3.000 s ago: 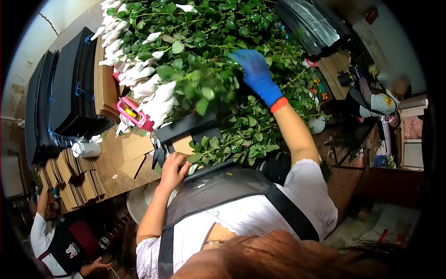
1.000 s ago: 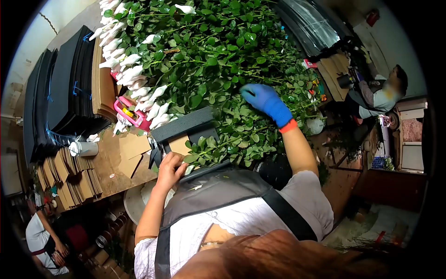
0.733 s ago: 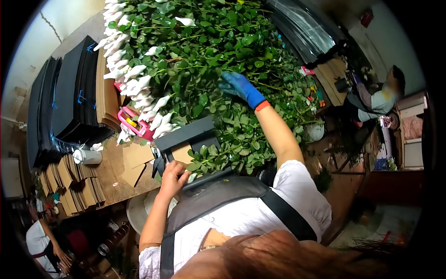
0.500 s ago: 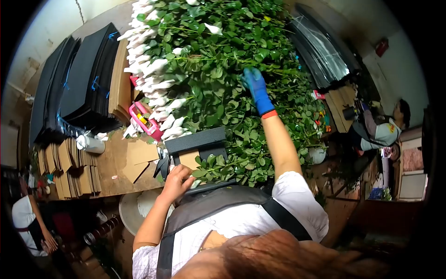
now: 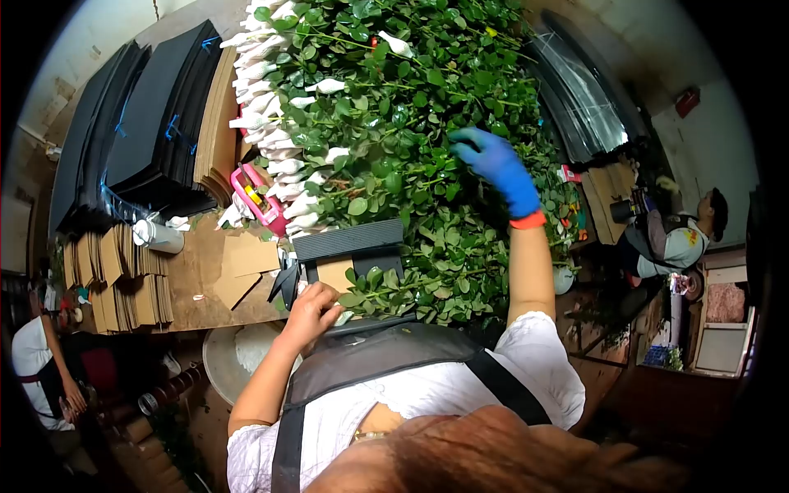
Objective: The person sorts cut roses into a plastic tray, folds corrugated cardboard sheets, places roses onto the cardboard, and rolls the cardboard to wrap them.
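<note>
A large pile of leafy green flower stems (image 5: 411,172) covers the middle of the table, with white-wrapped buds (image 5: 283,164) along its left side. Over these leaves is my right hand (image 5: 497,168) in a blue glove, slightly blurred, its fingers stretched out with no stem visible in them. My left hand (image 5: 312,314) is bare and rests by the table's front edge, its fingers curled; what they hold, if anything, is hidden. Just beyond it are dark strips (image 5: 284,283), a ridged black block (image 5: 348,240) and a piece of cardboard (image 5: 335,274).
Black sheets (image 5: 160,115) and cardboard pieces (image 5: 123,267) are stacked on the left, near a white cylinder (image 5: 158,236) and a pink tape dispenser (image 5: 257,199). Clear-wrapped dark sheets (image 5: 579,99) stand at right. A co-worker (image 5: 678,234) is at right; another person (image 5: 41,366) is lower left.
My right hand has drawn back to the right and slightly down over the leaves. My left hand has stayed near the table edge. The co-worker at right has shifted a little.
</note>
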Tool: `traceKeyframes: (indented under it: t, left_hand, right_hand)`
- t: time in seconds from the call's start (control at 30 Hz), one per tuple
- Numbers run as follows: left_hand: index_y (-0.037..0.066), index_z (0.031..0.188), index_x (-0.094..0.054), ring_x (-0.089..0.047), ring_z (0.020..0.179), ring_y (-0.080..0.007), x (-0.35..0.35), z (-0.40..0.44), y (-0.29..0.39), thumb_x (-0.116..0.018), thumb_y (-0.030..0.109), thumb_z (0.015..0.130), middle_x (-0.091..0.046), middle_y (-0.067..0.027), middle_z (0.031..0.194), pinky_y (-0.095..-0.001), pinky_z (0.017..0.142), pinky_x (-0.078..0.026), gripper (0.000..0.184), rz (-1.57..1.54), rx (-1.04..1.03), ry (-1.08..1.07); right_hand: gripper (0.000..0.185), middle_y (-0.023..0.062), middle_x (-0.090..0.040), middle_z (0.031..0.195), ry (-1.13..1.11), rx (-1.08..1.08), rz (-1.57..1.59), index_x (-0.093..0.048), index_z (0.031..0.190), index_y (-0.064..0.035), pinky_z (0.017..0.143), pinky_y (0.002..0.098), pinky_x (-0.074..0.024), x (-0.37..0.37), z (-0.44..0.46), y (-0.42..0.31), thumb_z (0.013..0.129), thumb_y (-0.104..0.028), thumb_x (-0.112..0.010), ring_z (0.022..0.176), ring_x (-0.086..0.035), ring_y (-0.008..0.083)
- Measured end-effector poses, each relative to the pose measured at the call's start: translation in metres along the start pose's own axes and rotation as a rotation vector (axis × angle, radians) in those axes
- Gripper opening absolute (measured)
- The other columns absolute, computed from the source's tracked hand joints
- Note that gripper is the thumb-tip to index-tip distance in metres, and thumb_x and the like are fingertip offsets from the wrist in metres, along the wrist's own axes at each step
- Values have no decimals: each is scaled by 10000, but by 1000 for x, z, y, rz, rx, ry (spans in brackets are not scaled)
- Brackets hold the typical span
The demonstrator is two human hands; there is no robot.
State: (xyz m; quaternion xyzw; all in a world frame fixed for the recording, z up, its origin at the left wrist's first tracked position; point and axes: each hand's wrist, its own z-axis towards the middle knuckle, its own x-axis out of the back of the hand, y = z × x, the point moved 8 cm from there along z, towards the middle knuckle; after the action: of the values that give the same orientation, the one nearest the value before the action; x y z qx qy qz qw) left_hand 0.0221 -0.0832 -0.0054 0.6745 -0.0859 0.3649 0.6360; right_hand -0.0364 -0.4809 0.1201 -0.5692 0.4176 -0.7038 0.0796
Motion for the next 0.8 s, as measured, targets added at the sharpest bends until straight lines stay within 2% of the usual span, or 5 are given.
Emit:
traceKeyframes:
  t: [0.1,0.2,0.43,0.6,0.8]
  left_hand:
    - [44,940,-641,-583,878,-315,-1,0,-1,-731,114,777,-601,-93,934,-393,780,-473,200,6,-16,-2]
    - [37,937,-642,-587,865,-308,0,-1,2,-734,114,775,-598,-94,924,-388,774,-475,201,9,-26,8]
    - [33,940,-644,-583,852,-306,-2,-2,3,-740,115,775,-591,-92,895,-386,766,-473,208,56,-31,14]
    - [41,936,-649,-583,871,-311,-3,-2,2,-731,136,789,-599,-93,911,-390,789,-462,193,51,-35,16]
    - [37,928,-647,-591,898,-318,-2,-5,-1,-732,138,790,-617,-106,942,-393,792,-473,191,59,-60,37]
  right_hand:
    - [343,118,-624,1230,91,343,-562,-659,1138,-187,898,392,-513,-50,20,27,818,-311,-664,1027,-632,321]
    - [318,104,-546,1327,-78,222,-930,-665,1081,-137,1080,434,-366,-91,23,20,814,-308,-692,1208,-528,285]
    - [189,92,-564,1281,392,405,-734,-654,995,-106,1080,468,-359,-50,-12,-49,846,-222,-664,1187,-528,270]
    - [391,81,-564,1300,346,326,-713,-598,1244,-179,1070,441,-387,-65,-11,-37,855,-144,-620,1167,-536,295]
    - [319,98,-613,1255,145,371,-448,-645,1164,-145,968,439,-452,-89,-4,-56,867,-257,-618,1125,-572,330]
